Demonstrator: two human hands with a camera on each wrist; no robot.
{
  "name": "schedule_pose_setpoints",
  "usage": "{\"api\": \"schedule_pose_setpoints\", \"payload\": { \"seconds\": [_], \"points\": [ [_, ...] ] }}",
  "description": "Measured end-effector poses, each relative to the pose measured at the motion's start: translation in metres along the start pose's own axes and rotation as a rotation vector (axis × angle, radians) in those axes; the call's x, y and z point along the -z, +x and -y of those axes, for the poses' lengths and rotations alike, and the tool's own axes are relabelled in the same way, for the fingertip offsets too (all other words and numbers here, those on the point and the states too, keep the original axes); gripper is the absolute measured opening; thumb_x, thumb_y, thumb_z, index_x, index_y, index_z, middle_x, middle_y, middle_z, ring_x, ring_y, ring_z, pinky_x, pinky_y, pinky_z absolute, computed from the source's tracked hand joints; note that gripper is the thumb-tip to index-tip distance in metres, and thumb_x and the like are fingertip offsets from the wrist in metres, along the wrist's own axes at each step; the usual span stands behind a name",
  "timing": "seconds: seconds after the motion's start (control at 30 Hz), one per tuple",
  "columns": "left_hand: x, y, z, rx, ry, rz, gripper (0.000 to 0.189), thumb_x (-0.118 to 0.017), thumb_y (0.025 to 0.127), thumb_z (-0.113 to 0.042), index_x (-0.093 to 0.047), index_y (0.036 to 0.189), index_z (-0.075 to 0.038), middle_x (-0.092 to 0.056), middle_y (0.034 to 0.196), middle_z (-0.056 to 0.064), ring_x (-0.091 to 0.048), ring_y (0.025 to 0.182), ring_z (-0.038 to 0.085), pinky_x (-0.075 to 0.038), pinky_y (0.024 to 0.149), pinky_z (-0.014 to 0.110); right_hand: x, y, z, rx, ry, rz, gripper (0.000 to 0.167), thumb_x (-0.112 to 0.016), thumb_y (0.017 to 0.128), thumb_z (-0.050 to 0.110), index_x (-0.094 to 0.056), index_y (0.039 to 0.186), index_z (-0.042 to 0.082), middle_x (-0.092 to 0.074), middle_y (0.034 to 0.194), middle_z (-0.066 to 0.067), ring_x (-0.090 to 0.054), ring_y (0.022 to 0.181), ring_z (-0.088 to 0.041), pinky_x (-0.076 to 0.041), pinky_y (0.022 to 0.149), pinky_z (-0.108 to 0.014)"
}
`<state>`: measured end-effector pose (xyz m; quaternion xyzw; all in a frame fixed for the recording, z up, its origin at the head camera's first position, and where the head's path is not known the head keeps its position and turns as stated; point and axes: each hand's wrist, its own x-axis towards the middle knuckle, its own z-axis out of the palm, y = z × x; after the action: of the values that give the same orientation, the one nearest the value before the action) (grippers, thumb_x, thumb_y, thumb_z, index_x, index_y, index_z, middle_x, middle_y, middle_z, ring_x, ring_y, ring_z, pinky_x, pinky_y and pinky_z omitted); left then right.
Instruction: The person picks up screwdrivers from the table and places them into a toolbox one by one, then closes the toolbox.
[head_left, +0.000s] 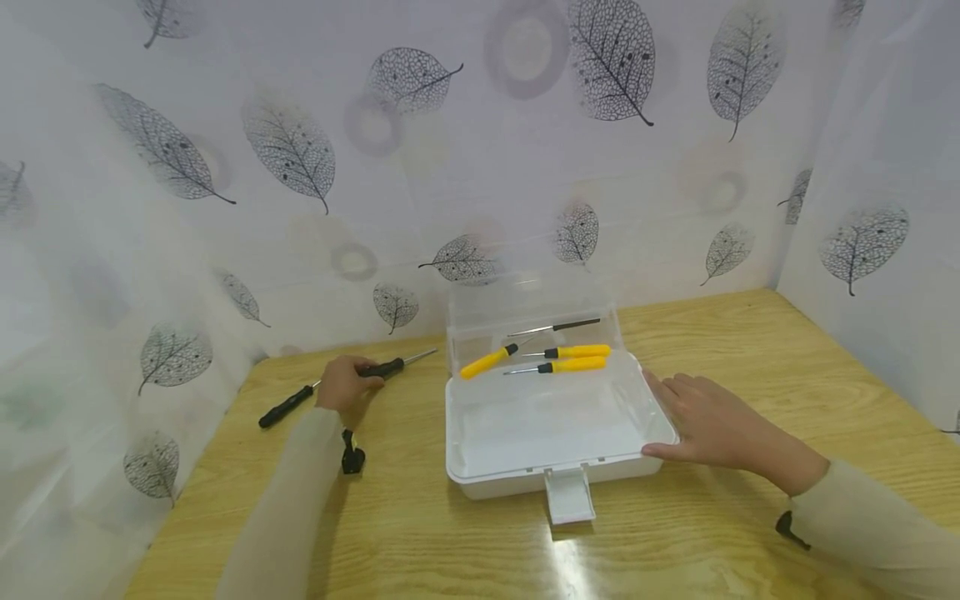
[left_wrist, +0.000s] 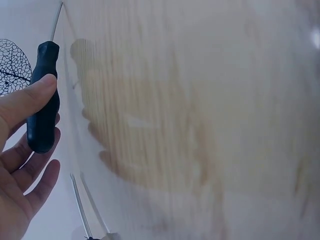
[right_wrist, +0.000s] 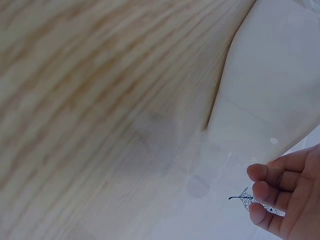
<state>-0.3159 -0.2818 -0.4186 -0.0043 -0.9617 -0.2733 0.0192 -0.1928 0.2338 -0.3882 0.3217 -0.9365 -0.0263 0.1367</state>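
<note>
My left hand (head_left: 347,385) grips a black-handled screwdriver (left_wrist: 45,95), its thumb lying along the handle and the metal shaft pointing away to the right. A second black-handled screwdriver (head_left: 287,407) lies on the table left of that hand. My right hand (head_left: 701,421) holds the right side of a white plastic box (head_left: 555,483), its thumb over the rim near the front corner. In the right wrist view, several of its fingers (right_wrist: 272,197) are bent beside the box wall. The box's clear lid (head_left: 532,300) stands raised at the back.
Toward the back of the box are yellow-handled screwdrivers (head_left: 579,364) and a thin dark-handled one (head_left: 576,325). The front latch (head_left: 570,496) hangs down. A leaf-patterned sheet (head_left: 480,167) rises behind and beside the wooden table (head_left: 397,533).
</note>
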Motion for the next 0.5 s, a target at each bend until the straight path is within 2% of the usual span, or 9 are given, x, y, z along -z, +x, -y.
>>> {"api": "schedule_pose_setpoints", "payload": {
  "seconds": [0.33,0.5],
  "points": [
    [0.005,-0.0068,-0.0059,0.037,-0.033,0.013,0.039,-0.071,0.083,-0.024,-0.066,0.118,-0.008,-0.062,0.123,0.017,-0.059,0.111,0.036,-0.046,0.093,0.053,-0.0016,0.0,-0.0009,-0.011,0.003,0.01,0.098,-0.059,0.076,0.067,-0.044,0.129,-0.013,-0.064,0.097,-0.017,-0.06,0.087,-0.027,-0.051,0.077,-0.042],
    [0.0063,-0.0075,-0.0058,0.035,-0.061,0.001,0.039,-0.072,0.082,-0.024,-0.066,0.117,-0.008,-0.063,0.121,0.018,-0.059,0.109,0.035,-0.046,0.093,0.053,-0.0027,-0.0003,-0.0013,-0.007,0.0,0.003,0.098,-0.059,0.076,0.068,-0.044,0.129,-0.013,-0.064,0.097,-0.018,-0.06,0.086,-0.028,-0.051,0.077,-0.042]
  ]
}}
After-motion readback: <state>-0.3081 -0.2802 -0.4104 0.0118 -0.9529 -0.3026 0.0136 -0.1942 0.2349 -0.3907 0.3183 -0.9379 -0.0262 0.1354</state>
